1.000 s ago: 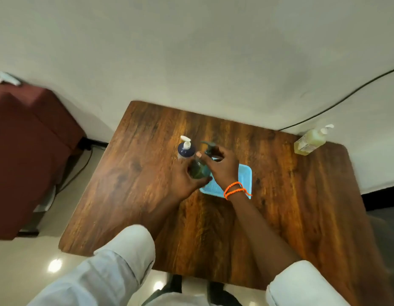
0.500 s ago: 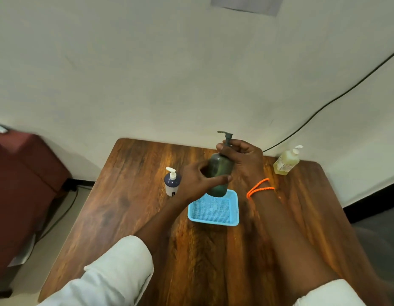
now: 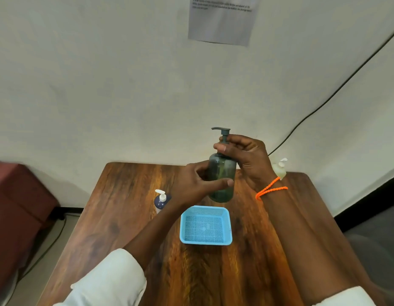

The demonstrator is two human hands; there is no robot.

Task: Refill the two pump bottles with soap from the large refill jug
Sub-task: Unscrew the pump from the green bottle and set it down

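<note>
A dark green pump bottle (image 3: 222, 173) is held upright in the air above the far end of the blue basket (image 3: 206, 239). My left hand (image 3: 196, 184) wraps its body from the left. My right hand (image 3: 246, 157) pinches the collar under the grey pump head. A small navy pump bottle (image 3: 161, 200) with a white pump stands on the wooden table (image 3: 125, 217) to the left, partly behind my left wrist. A pale yellow pump bottle (image 3: 280, 168) stands at the far right, half hidden by my right wrist. No large jug is in view.
The table butts against a white wall with a paper notice (image 3: 222, 21) and a black cable (image 3: 324, 100). A dark red piece of furniture (image 3: 17, 208) stands left of the table, with a cord on the floor beside it.
Both hands have lifted the green bottle off the basket and hold it higher. The camera has tilted up, showing more wall and the notice.
</note>
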